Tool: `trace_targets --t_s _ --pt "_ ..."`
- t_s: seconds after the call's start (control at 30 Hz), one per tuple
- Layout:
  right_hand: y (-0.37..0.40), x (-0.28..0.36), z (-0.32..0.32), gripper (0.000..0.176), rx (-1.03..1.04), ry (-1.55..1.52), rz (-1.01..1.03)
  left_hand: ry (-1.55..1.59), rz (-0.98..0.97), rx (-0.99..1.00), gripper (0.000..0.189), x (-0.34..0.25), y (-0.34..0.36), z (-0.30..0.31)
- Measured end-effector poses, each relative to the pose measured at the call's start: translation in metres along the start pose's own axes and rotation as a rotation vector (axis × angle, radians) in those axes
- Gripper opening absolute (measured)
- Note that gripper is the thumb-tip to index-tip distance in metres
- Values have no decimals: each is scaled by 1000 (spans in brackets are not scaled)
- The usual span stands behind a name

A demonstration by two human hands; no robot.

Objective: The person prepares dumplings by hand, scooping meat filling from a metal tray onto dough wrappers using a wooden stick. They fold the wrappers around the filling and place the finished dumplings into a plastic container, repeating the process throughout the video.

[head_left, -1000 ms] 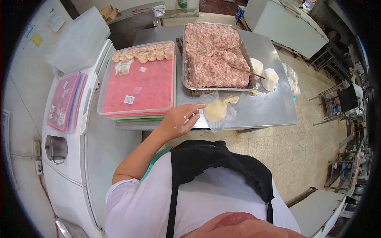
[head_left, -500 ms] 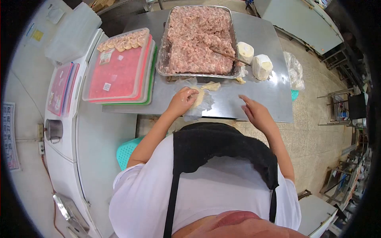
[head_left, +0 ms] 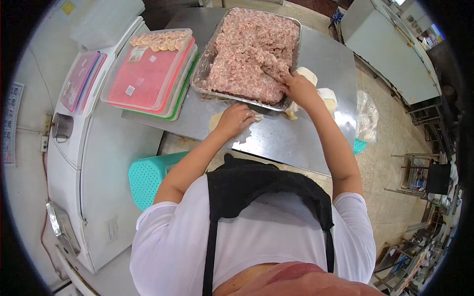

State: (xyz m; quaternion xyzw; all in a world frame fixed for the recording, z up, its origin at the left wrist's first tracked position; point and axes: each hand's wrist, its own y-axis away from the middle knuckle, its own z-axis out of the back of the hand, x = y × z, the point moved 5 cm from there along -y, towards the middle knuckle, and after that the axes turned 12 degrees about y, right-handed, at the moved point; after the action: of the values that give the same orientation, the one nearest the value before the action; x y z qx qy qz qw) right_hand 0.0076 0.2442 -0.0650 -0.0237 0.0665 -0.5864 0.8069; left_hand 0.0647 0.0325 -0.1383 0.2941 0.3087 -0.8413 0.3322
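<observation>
My left hand (head_left: 236,121) is closed near the front edge of the steel table, its fingertips at a small piece of pale dough wrapper (head_left: 258,117). Another thin, pale wrapper (head_left: 214,121) shows at the palm side, partly hidden by the hand. Crumpled clear plastic (head_left: 243,138) lies beneath. My right hand (head_left: 302,91) reaches over the near right corner of a big metal tray (head_left: 201,79) and grips a thin brown stick (head_left: 270,75). The stick's far end is in the pink minced meat (head_left: 252,47) filling the tray.
Stacked plastic boxes (head_left: 143,84) stand on the left, small filled pieces in the top one. White-wrapped rolls (head_left: 327,98) sit right of the tray, beside a dough scrap (head_left: 291,115). A teal basket (head_left: 148,180) is below the table; a clear bag (head_left: 366,116) hangs right.
My right hand has moved from above the front of the table to the stick and taken hold of it. My left hand has lowered onto the wrappers and plastic. The view has turned slightly.
</observation>
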Motion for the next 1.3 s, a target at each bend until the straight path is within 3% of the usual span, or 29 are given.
trace_targets --t_s 0.13,0.2,0.23,0.3,0.33,0.43,0.47,0.57,0.7,0.77,0.8,0.87,0.9,0.97,1.1,1.17,1.2,1.27,1.3 --pt "-11 -1 -16 20 18 5 -25 88 42 -94 12 -13 1 33" --pt "-14 2 -20 18 25 40 -65 386 258 -121 11 -6 2 47" --pt "-16 3 -18 17 22 69 -106 395 255 -126 11 4 1 50" --pt "-16 10 -15 16 49 82 -103 1251 555 -226 19 37 8 46" --pt "-15 14 -13 17 69 86 -102 1444 560 -383 27 44 13 54" --pt "-12 12 4 18 70 172 -66 1376 653 -289 31 21 17 91" --pt "-10 17 30 19 151 195 -152 1111 545 -135 40 29 18 99" --pt "-11 22 70 21 163 111 -209 850 415 -26 35 50 18 116" --pt "-34 34 52 28 39 -31 -87 926 440 -74 28 68 18 116" --pt "-54 36 35 29 45 -25 -87 467 277 -23 26 42 9 129" --pt "-64 37 26 29 45 -26 -87 473 280 -27 26 45 10 129" --pt "-79 37 4 30 -48 -3 -69 110 -15 96 25 39 7 126" --pt "-82 41 3 30 -145 18 -56 113 -16 91 25 39 7 129" --pt "-74 49 -13 30 -98 -54 -55 32 -122 85 24 30 10 132" --pt "-46 59 -18 29 -99 -170 -62 192 -154 -59 23 38 16 129" --pt "-32 65 -9 29 -25 -170 -60 227 -76 -154 21 30 13 136" --pt "-25 68 -8 29 49 -170 -61 227 -75 -152 21 26 11 140" --pt "-13 79 -10 30 60 -152 -33 253 165 -1 14 30 9 141" --pt "-8 86 -11 30 70 -131 -4 254 166 3 14 31 9 144"
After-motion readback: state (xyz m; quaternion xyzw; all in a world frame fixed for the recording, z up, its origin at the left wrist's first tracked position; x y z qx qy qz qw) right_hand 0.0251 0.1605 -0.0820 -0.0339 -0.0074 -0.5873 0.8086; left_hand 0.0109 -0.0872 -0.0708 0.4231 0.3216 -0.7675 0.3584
